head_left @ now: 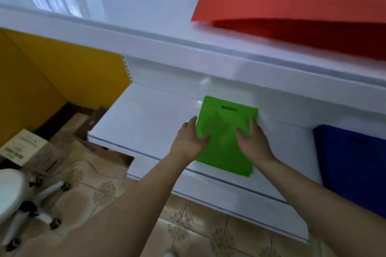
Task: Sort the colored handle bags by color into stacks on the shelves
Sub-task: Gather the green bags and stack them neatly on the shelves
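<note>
Two hands, left hand and right hand, fingers clamped on either edge of green bag, squaring it flat on middle shelf, apart from blue bag and red bag above.

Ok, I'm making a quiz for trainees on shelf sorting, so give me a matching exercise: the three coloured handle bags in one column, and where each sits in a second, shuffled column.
Things:
1. flat green handle bag
2. flat blue handle bag
3. large red-orange handle bag

Places:
A. upper white shelf, at the right
B. lower white shelf, between the left hand and right hand
C. lower white shelf, at the right edge of the view

Pairs: 1-B, 2-C, 3-A
</note>
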Tool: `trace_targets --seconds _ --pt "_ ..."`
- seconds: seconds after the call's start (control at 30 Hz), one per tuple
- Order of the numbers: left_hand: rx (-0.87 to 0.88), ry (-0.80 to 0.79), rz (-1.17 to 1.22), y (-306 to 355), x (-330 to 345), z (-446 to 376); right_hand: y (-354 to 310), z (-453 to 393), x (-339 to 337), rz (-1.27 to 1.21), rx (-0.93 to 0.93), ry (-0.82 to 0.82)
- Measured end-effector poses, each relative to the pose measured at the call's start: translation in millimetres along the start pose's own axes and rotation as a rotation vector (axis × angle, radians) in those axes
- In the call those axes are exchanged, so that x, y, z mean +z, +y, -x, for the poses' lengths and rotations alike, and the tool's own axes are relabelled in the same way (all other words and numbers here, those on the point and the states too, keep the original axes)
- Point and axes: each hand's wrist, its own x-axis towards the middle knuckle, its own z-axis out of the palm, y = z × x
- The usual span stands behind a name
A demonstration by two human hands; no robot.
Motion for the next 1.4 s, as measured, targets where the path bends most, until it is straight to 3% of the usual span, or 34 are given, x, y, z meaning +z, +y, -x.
trace_targets --seconds 0.27,0.4,0.5,0.67,0.77,0.9,1.03,1.23,1.4 --pt "0.284 0.152 0.085 76 -81 128 -114 155 -87 -0.062 -0.554 0.042" --pt "0.446 0.180 0.035 105 -115 158 -163 194 -141 -0.090 -0.746 0.216" --pt "0.596 0.257 0.038 133 -140 170 -193 199 -175 -0.117 -0.769 0.380" --pt "0.731 0.364 0.021 179 -174 161 -210 181 -225 -0.016 -0.658 0.540" --pt "0.646 0.356 -0.130 197 -184 145 -208 158 -251 0.056 -0.524 0.555" --pt "0.393 0.185 -0.347 218 -193 109 -210 114 -282 0.097 -0.355 0.525" --pt "0.267 0.011 -0.447 233 -196 63 -209 62 -305 0.109 -0.212 0.420" --pt "0.282 -0.235 -0.684 260 -205 14 -209 -32 -331 0.132 -0.008 0.251" --pt "0.329 -0.406 -0.649 279 -210 7 -214 -78 -330 0.116 0.124 0.158"
